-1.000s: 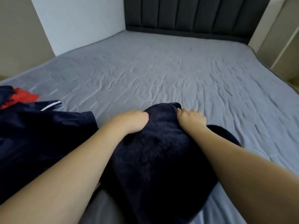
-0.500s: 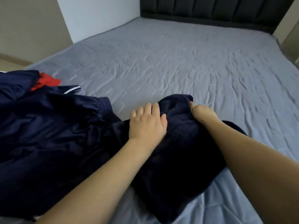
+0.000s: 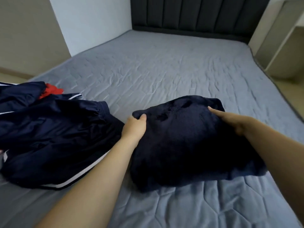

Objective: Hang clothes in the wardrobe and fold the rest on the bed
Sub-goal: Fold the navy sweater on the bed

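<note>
A dark navy fleece garment [image 3: 184, 142] lies bunched on the grey quilted bed [image 3: 164, 71], near the front edge. My left hand [image 3: 134, 127] grips its left edge, thumb on top and fingers tucked under the fabric. My right hand [image 3: 230, 119] lies on its right side with the fingers stretched out flat along the fabric. To the left sits a pile of navy sportswear with white stripes [image 3: 49, 134], and a red garment [image 3: 51, 92] peeks out behind it.
A dark padded headboard [image 3: 189, 15] stands at the far end of the bed. A white wall [image 3: 92, 22] meets the bed's left side, and a pale cabinet [image 3: 283, 40] stands at the right. Beige floor shows on both sides.
The fleece garment has shifted right, away from the sportswear pile. My left hand went from lying flat on it to gripping its left edge; my right hand moved to its right side.
</note>
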`<state>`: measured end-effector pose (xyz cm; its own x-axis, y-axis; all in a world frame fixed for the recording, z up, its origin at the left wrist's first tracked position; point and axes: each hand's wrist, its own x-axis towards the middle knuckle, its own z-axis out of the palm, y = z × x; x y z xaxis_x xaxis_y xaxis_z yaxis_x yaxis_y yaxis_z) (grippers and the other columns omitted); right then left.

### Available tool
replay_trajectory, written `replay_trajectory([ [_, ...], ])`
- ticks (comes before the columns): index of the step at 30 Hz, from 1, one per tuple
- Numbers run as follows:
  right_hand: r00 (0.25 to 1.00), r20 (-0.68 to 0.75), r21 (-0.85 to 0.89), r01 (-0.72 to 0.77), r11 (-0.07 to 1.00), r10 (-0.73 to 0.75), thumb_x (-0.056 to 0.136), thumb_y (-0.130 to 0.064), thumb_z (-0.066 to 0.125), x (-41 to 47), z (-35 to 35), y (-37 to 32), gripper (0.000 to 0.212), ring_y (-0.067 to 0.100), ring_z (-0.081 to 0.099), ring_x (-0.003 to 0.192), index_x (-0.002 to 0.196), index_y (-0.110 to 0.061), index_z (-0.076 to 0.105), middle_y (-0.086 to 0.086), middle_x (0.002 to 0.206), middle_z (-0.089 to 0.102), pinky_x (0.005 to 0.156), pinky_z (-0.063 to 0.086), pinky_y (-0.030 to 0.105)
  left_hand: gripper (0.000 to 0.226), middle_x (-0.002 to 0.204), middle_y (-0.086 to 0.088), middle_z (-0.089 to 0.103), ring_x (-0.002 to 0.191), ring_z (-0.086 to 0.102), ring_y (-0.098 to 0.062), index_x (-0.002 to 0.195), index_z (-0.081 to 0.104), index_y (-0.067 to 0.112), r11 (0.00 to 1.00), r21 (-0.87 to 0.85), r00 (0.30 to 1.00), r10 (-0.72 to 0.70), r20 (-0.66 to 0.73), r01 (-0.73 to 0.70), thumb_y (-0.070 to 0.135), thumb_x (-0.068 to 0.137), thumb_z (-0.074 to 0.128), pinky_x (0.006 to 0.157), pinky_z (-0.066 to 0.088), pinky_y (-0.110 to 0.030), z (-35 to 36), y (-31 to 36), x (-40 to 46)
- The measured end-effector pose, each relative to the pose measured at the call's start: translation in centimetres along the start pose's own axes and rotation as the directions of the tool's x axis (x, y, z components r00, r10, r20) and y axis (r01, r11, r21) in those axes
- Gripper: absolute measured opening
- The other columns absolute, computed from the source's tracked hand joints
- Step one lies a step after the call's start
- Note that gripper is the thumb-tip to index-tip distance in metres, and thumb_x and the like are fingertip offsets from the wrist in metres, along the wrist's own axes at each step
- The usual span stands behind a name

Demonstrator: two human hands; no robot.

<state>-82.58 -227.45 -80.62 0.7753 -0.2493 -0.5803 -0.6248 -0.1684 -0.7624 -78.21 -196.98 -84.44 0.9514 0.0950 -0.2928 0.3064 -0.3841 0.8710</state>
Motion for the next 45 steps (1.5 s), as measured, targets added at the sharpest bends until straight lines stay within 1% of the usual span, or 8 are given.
replay_trajectory([
  [8, 0.884, -0.465, -0.200, -0.048, 0.979, -0.051, 0.095, -0.043, 0.050, -3.9, -4.5, 6.0, 0.062, 0.036, 0.052, 0.118, 0.134, 0.006, 0.045, 0.025, 0.135, 0.050, 0.091, 0.041, 0.037, 0.030, 0.130, -0.017, 0.048, 0.117, 0.047, -0.038, 0.120, 0.033, 0.009, 0.855, 0.462, 0.954, 0.295, -0.054, -0.238, 0.029, 0.098, 0.039, 0.086, 0.040, -0.047, 8.2, 4.7, -3.8],
  [13, 0.472, -0.490, -0.695, 0.296, 0.655, -0.733, 0.094, -0.049, 0.037, -3.6, -3.9, 4.5, 0.049, 0.023, 0.036, 0.130, 0.139, -0.029, 0.039, 0.004, 0.142, 0.040, 0.107, 0.026, 0.048, 0.057, 0.154, 0.012, 0.003, 0.142, 0.003, -0.020, 0.144, 0.009, 0.042, 0.455, 0.585, 0.699, 0.650, 0.297, -0.671, 0.062, 0.092, 0.018, 0.108, 0.006, -0.067, 10.3, 4.4, -9.4],
  [20, 0.758, -0.245, -0.802, 0.191, 0.566, -0.604, 0.092, -0.063, 0.024, 2.2, -0.5, 9.5, 0.054, 0.018, 0.014, 0.144, 0.142, -0.045, 0.030, -0.003, 0.155, 0.024, 0.117, 0.002, 0.048, 0.066, 0.159, 0.020, -0.011, 0.148, -0.011, -0.015, 0.149, -0.002, 0.047, 0.277, 0.662, 0.690, 0.515, 0.510, -0.696, 0.070, 0.087, 0.000, 0.116, -0.006, -0.057, 11.1, -2.2, -8.6],
  [25, 0.800, -0.231, -0.819, 0.147, 0.555, -0.553, 0.091, -0.065, 0.019, 4.3, -1.1, 8.5, 0.052, 0.022, 0.023, 0.141, 0.137, -0.046, 0.035, 0.000, 0.151, 0.031, 0.115, 0.008, 0.053, 0.066, 0.150, -0.001, 0.022, 0.131, 0.027, -0.025, 0.147, 0.027, 0.029, 0.594, 0.656, 0.833, 0.544, 0.100, -0.467, 0.051, 0.088, 0.049, 0.110, 0.026, -0.042, 7.7, -2.1, -7.1],
  [28, 0.805, -0.239, -0.826, 0.127, 0.550, -0.543, 0.092, -0.064, 0.019, 4.4, -1.3, 8.8, 0.051, 0.023, 0.024, 0.140, 0.137, -0.045, 0.036, 0.000, 0.150, 0.033, 0.115, 0.010, 0.053, 0.048, 0.115, -0.004, 0.053, 0.089, 0.054, -0.020, 0.121, 0.048, 0.014, 0.994, 0.031, 0.994, 0.103, 0.035, -0.104, 0.031, 0.079, 0.063, 0.074, 0.043, -0.034, 4.0, -2.4, -7.6],
  [33, 0.794, -0.260, -0.837, 0.098, 0.538, -0.550, 0.093, -0.062, 0.020, 3.6, -0.8, 8.6, 0.049, 0.026, 0.027, 0.137, 0.136, -0.043, 0.036, 0.001, 0.146, 0.036, 0.114, 0.013, 0.054, 0.041, 0.109, -0.008, 0.072, 0.101, 0.067, -0.025, 0.113, 0.068, 0.009, 0.967, -0.154, 0.833, -0.087, 0.546, 0.202, 0.029, 0.077, 0.067, 0.092, 0.048, -0.039, 2.1, -4.0, -10.4],
  [40, 0.786, -0.290, -0.855, 0.042, 0.516, -0.546, 0.093, -0.062, 0.018, 2.9, -0.3, 8.3, 0.051, 0.027, 0.032, 0.134, 0.136, -0.041, 0.035, 0.003, 0.141, 0.040, 0.110, 0.021, 0.054, 0.025, 0.109, 0.002, 0.072, 0.103, 0.067, -0.017, 0.119, 0.063, 0.016, 0.997, -0.072, 0.853, 0.004, 0.522, 0.040, 0.023, 0.097, 0.055, 0.094, 0.049, -0.031, 1.5, -4.9, -10.7],
  [45, 0.771, -0.306, -0.864, 0.022, 0.503, -0.559, 0.093, -0.062, 0.018, 2.3, 0.5, 8.7, 0.053, 0.028, 0.032, 0.134, 0.138, -0.040, 0.034, 0.004, 0.143, 0.038, 0.110, 0.020, 0.056, 0.022, 0.053, -0.003, 0.056, 0.038, 0.046, -0.014, 0.090, 0.053, 0.009, 0.926, 0.374, 0.883, -0.134, 0.449, -0.049, 0.025, 0.101, 0.044, 0.040, 0.027, -0.019, 0.6, -6.3, -11.1],
])
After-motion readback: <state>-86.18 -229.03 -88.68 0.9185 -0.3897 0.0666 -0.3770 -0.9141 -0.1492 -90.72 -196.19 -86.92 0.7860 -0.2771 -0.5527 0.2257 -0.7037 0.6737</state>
